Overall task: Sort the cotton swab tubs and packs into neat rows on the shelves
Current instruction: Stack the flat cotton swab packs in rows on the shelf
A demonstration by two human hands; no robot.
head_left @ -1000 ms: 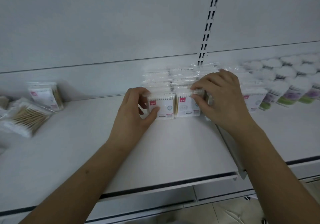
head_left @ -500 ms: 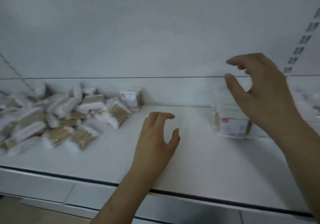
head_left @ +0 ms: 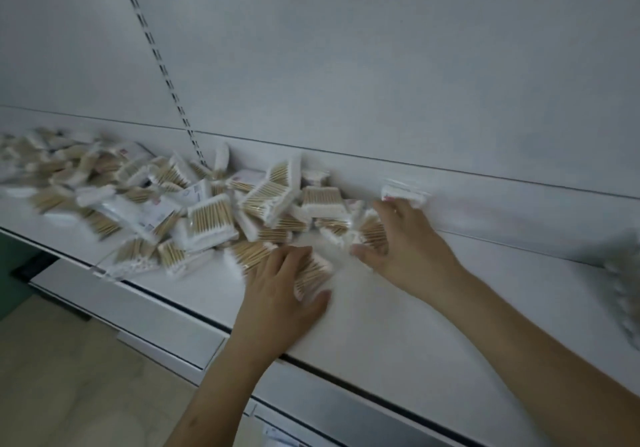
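A loose heap of cotton swab packs [head_left: 211, 218], with wooden sticks and white tips in clear wrap, covers the left part of the white shelf [head_left: 398, 329]. My left hand [head_left: 280, 294] lies on one pack [head_left: 311, 273] at the heap's near right edge, fingers across it and thumb curled round its end. Just to the right, my right hand [head_left: 405, 242] has its fingers spread over the packs at the heap's right end. One pack [head_left: 401, 193] stands upright against the back wall beyond its fingertips. The view is blurred.
A blurred row of packs [head_left: 623, 287] shows at the far right edge of the shelf. A slotted upright [head_left: 162, 65] runs up the back wall. Below the shelf's front edge at lower left is the beige floor [head_left: 69, 377].
The view has swung left from the neat row of packs to the loose heap. Both hands left the row and moved left, and they now rest on packs at the heap's right end.
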